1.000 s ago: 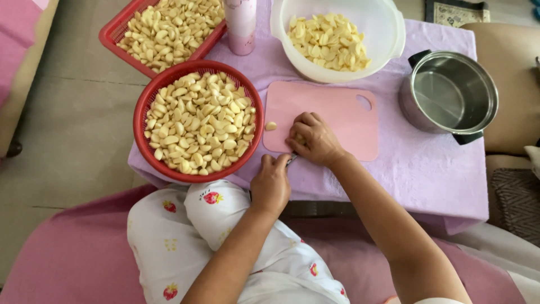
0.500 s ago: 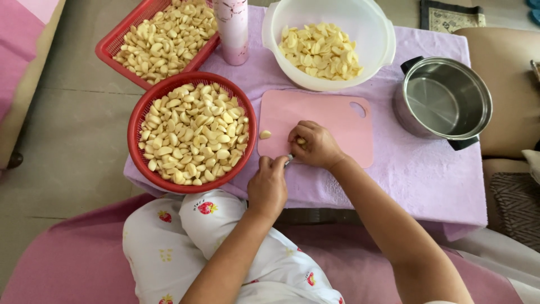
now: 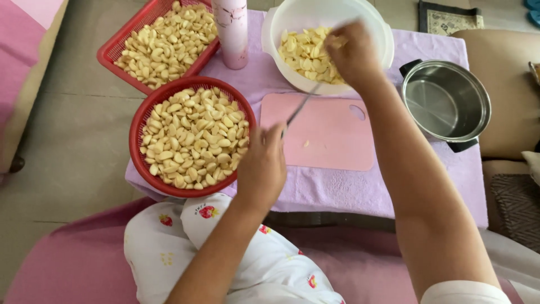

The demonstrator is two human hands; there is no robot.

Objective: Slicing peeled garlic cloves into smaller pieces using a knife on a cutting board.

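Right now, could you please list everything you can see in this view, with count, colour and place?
Round basket of peeled garlic cloves: one, red, table's left front.
Rectangular basket of cloves: one, red, far left.
Bowl of cut cloves: one, white, far centre.
Cutting board: one, pink, table centre.
Garlic scrap: one, pale, on the board.
Bottle: one, pink-patterned, between rectangular basket and bowl.
Pot: one, steel, empty, table's right.
Tablecloth: one, lilac.
Knife: one, thin blade, above the board.
Left hand: holds the knife.
Right hand: blurred, over the bowl.
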